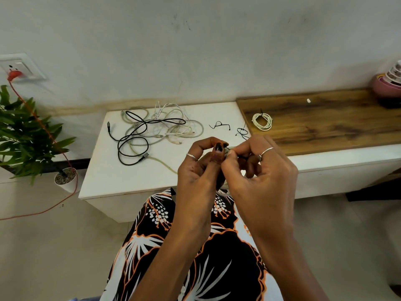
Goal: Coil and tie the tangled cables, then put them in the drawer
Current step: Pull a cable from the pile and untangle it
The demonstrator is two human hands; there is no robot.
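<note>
**Both hands pinching a cable and tie over the cabinet edge**

Left hand [200, 168] and right hand [258, 170] are raised together in front of the white cabinet top [104, 170], fingertips meeting. Left hand: thumb and forefinger curled, pinching a pale grey cable [165, 164] at the point where the hands meet; ring on one finger. Right hand: fingers curled, pinching a thin black tie [242, 157] right against the left thumb; ring on one finger too. The held cable runs left from the hands down onto the cabinet top, and a short pale piece shows below the hands; how much is coiled inside the grip is hidden.

Tangled pile of cables [160, 127] lies on the cabinet top, well left of the hands: a black cable [130, 144] looped over grey and white ones, plugs loose at the ends. Two spare black ties [219, 124] and [242, 132] lie on the white top just beyond the hands. One finished white coil [262, 121], bound with a black tie, sits on the wooden top [325, 127] to the right, apart from the pile. A small white bit [308, 101] lies further back on the wood.

Stacked bowls [388, 85] at far right edge. Potted plant [28, 135] at left, red cord [43, 127] hanging from a wall socket [19, 66]. Patterned black, white and orange garment [195, 246] below the arms. Drawer not in view.
</note>
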